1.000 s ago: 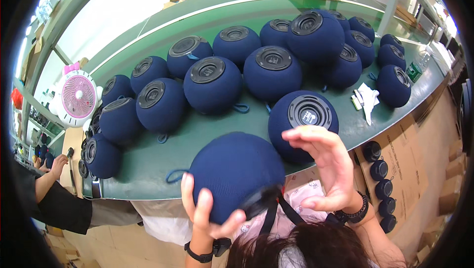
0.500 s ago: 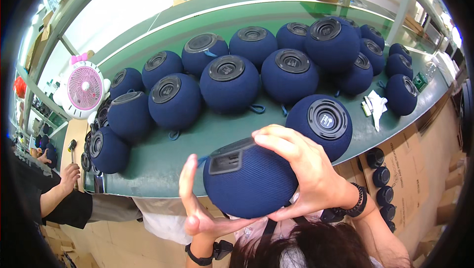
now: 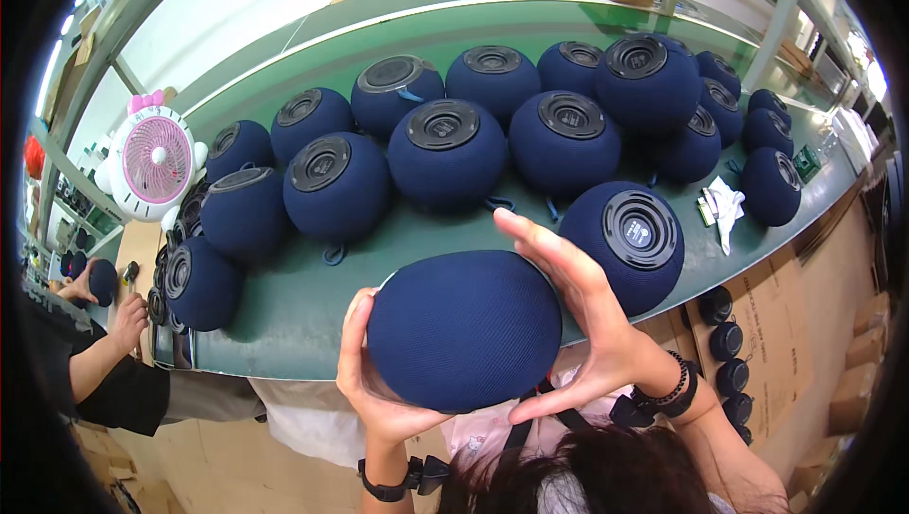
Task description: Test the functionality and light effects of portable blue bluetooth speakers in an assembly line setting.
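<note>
A round, dark blue fabric-covered speaker point(image 3: 464, 334) is held up in front of the bench's near edge, its plain woven side facing me. My left hand point(image 3: 379, 386) supports it, fingers along its left side and thumb beneath. At the speaker's right, my right hand point(image 3: 606, 344) is spread, with a gap between palm and speaker; whether a fingertip still touches the top is unclear. Just beyond that hand sits another blue speaker point(image 3: 597, 221) with its black ringed base turned toward me. The held speaker's base and black port panel are hidden.
Several more blue speakers point(image 3: 445, 159) stand in rows on the green bench point(image 3: 379, 258), many with black bases up. A pink and white fan point(image 3: 156, 159) is at left, near a co-worker's hand point(image 3: 128, 320). White tissue point(image 3: 724, 211) lies at right. Black round parts point(image 3: 726, 342) line cardboard below.
The speaker has been turned so its port panel no longer shows, and it sits slightly further left. My right hand has loosened and spread away from it. The co-worker's other hand now holds a dark ball-shaped item.
</note>
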Action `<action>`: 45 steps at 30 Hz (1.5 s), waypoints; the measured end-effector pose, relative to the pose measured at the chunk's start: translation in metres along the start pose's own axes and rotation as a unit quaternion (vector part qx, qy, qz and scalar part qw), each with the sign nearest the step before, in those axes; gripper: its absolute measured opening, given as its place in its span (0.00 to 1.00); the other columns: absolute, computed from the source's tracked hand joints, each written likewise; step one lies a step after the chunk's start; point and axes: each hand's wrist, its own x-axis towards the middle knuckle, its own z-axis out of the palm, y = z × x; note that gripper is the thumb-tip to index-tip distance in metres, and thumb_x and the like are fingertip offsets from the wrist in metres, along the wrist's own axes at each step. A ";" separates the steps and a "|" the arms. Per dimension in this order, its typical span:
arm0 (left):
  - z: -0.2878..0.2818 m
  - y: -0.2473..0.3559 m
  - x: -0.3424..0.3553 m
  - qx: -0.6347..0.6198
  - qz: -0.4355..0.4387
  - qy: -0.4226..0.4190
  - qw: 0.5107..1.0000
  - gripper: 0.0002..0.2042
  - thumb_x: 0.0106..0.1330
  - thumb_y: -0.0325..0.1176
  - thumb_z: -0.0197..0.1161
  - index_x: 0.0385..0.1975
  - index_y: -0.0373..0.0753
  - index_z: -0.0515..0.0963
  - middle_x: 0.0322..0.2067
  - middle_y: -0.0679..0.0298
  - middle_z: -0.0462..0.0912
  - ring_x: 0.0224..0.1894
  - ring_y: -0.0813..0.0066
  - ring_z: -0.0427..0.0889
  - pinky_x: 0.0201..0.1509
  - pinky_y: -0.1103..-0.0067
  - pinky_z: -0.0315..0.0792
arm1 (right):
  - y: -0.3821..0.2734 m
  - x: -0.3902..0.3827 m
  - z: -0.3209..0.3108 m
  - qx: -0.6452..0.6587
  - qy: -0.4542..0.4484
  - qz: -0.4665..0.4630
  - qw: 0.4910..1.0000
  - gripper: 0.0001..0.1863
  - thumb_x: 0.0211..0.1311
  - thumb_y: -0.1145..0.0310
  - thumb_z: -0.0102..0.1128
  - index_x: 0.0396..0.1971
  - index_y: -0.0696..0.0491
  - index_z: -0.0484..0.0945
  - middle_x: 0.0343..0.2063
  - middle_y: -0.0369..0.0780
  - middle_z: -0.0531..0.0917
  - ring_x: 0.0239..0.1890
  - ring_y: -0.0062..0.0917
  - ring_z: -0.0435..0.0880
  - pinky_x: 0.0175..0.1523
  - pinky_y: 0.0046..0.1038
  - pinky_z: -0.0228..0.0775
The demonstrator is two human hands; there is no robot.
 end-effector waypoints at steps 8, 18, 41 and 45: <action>0.010 -0.020 -0.010 0.052 -0.097 0.084 0.990 0.36 0.62 0.30 0.65 0.67 0.39 0.52 0.56 0.62 0.69 0.53 0.71 0.75 0.70 0.63 0.59 | 0.018 -0.002 0.020 0.114 -0.018 0.086 0.990 0.63 0.29 0.59 0.83 0.68 0.57 0.52 0.64 0.51 0.63 0.68 0.41 0.63 0.70 0.40 0.56; -0.010 -0.003 0.008 -0.057 0.044 -0.028 0.997 0.63 0.41 0.44 0.81 0.72 0.53 0.34 0.66 0.39 0.54 0.66 0.41 0.62 0.63 0.56 0.65 | -0.004 0.013 0.003 -0.091 -0.009 -0.011 0.996 0.55 0.21 0.61 0.78 0.60 0.57 0.65 0.54 0.50 0.71 0.57 0.46 0.70 0.62 0.44 0.62; -0.007 -0.029 -0.047 -0.569 -0.336 0.051 0.749 0.42 0.56 0.57 0.65 0.66 0.37 0.61 0.62 0.51 0.69 0.61 0.55 0.72 0.63 0.57 0.68 | 0.008 -0.030 0.006 0.248 0.046 0.171 0.953 0.63 0.45 0.51 0.74 0.71 0.58 0.37 0.68 0.53 0.55 0.71 0.42 0.55 0.73 0.43 0.47; 0.006 -0.026 -0.036 -0.618 -0.428 0.062 0.657 0.44 0.57 0.64 0.60 0.68 0.40 0.58 0.65 0.48 0.62 0.65 0.46 0.66 0.62 0.52 0.69 | -0.004 -0.043 -0.006 0.264 0.066 0.177 0.946 0.62 0.45 0.50 0.73 0.70 0.59 0.39 0.67 0.54 0.57 0.70 0.43 0.58 0.73 0.43 0.47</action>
